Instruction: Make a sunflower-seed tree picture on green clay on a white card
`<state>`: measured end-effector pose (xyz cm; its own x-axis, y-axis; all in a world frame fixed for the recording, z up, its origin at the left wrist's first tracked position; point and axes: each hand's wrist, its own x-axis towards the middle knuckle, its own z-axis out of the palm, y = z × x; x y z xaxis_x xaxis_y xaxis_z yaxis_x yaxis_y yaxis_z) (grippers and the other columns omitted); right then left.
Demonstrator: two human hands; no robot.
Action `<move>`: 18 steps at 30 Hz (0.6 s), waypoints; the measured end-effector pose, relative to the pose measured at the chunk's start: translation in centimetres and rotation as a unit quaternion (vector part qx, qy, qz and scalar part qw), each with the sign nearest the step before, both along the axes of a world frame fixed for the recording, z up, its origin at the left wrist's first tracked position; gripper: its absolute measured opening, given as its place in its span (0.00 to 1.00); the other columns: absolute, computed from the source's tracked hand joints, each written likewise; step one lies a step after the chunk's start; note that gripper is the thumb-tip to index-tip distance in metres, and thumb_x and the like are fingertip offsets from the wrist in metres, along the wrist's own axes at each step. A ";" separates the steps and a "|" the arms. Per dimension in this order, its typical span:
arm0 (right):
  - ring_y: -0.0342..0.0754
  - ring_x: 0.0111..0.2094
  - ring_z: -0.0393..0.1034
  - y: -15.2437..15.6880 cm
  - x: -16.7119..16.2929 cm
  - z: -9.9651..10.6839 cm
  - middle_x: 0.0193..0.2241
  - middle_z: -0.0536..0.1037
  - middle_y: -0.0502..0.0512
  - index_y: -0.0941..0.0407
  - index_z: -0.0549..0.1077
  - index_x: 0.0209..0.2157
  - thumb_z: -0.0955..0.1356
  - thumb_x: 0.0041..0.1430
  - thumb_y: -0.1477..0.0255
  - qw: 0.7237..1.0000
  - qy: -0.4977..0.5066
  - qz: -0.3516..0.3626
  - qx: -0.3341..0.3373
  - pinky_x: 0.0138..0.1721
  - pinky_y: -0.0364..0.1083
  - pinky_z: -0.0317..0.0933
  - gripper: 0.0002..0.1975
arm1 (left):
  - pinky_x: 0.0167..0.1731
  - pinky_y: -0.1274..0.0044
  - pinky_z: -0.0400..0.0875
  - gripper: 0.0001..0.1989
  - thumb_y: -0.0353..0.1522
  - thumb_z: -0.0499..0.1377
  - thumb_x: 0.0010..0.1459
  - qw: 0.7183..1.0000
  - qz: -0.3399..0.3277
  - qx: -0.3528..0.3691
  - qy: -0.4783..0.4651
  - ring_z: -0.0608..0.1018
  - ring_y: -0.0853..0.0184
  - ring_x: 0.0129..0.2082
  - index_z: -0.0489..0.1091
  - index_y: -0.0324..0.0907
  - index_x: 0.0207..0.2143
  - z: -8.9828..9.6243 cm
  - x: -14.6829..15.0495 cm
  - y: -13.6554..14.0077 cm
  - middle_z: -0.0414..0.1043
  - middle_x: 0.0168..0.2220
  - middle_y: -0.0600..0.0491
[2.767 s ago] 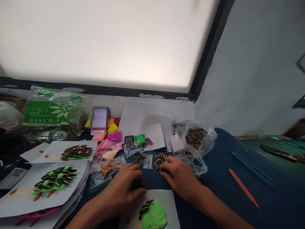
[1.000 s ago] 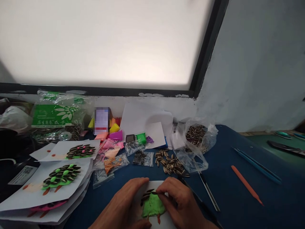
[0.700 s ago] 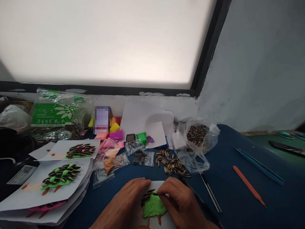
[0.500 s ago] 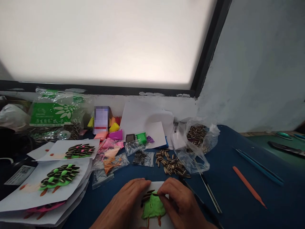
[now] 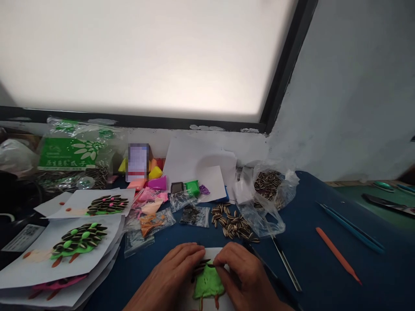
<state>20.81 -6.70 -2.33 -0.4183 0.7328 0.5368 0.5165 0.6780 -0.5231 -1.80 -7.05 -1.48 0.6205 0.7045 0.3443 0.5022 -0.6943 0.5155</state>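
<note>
A white paper [image 5: 212, 251] lies at the front, bearing a flattened bright green clay shape [image 5: 209, 283] with thin brown clay legs [image 5: 217, 301]. Several sunflower seeds [image 5: 201, 264] stick out along the clay's upper left. My left hand [image 5: 173, 272] rests along the paper's left edge, fingers stretched out, partly covering those seeds. At the clay's upper right, thumb and forefinger of my right hand [image 5: 241, 272] are pinched on a sunflower seed [image 5: 211, 265] touching the clay. My right hand hides the clay's right side.
Loose sunflower seeds [image 5: 235, 224] lie ahead, beside a plastic bag of seeds [image 5: 269, 185]. Bags of coloured clay [image 5: 154, 220] sit behind my left hand. Finished seed-and-clay pictures [image 5: 79, 242] are stacked left. An orange tool [image 5: 337, 255] and blue tweezers [image 5: 352, 229] lie right.
Both hands stay nearly in place, the right still pinching at the clay's upper edge. The view has shifted very slightly.
</note>
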 end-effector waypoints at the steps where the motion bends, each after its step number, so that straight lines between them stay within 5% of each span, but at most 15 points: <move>1: 0.46 0.30 0.67 0.0 0.0 0.0 0.28 0.72 0.53 0.55 0.67 0.33 0.61 0.63 0.81 1.000 -0.001 0.001 0.001 0.30 0.43 0.58 0.08 | 0.58 0.67 0.68 0.36 0.41 0.66 0.55 1.000 -0.001 0.001 -0.002 0.71 0.55 0.59 0.57 0.50 0.64 0.0 0.0 0.0 0.69 0.59 0.46; 18: 0.47 0.29 0.68 0.2 -0.2 0.0 0.28 0.73 0.53 0.55 0.69 0.33 0.61 0.64 0.80 1.000 -0.015 0.000 -0.015 0.30 0.43 0.59 0.08 | 0.58 0.64 0.69 0.32 0.41 0.66 0.55 1.000 -0.004 -0.015 -0.005 0.71 0.52 0.59 0.63 0.49 0.61 0.1 0.0 0.3 0.70 0.59 0.46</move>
